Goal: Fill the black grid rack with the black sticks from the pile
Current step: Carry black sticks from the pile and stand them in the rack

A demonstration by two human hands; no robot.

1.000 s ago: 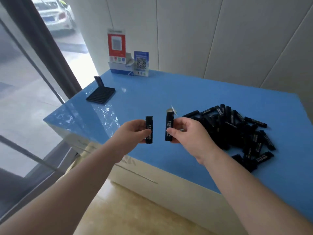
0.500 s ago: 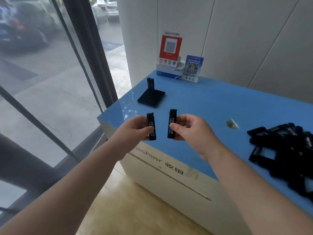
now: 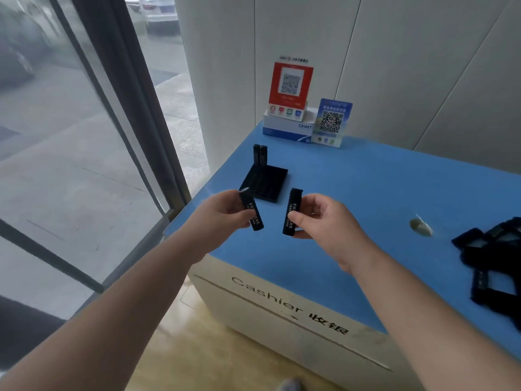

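Left hand [image 3: 222, 211]: grip closed on one black stick [image 3: 251, 209], thumb and fingers pinching its mid-length; stick tilted, top end leaning left, white print facing the camera.

Right hand [image 3: 324, 221]: grip closed on a second stick [image 3: 292, 212], thumb on the lower front face, fingers curled behind; stick near upright, leaning slightly right at the top.

The two sticks are apart, side by side, both held above the blue table [image 3: 366, 198] near its front left corner.

Rack [image 3: 266, 183]: flat on the table just beyond both grips, nearer the left one. The top of the left-hand stick overlaps the rack's near corner in view; cannot tell whether they touch. Two sticks [image 3: 260, 155] stand upright side by side at the rack's far left corner. Remaining cells blurred; contents not readable.

Pile [image 3: 490, 261]: well to the right of the right grip, at the frame edge, blurred.

Small hole [image 3: 420, 227] in the table top between the right grip and the pile.

Two QR signs [image 3: 308, 104] on a white box beyond the rack, against the wall.
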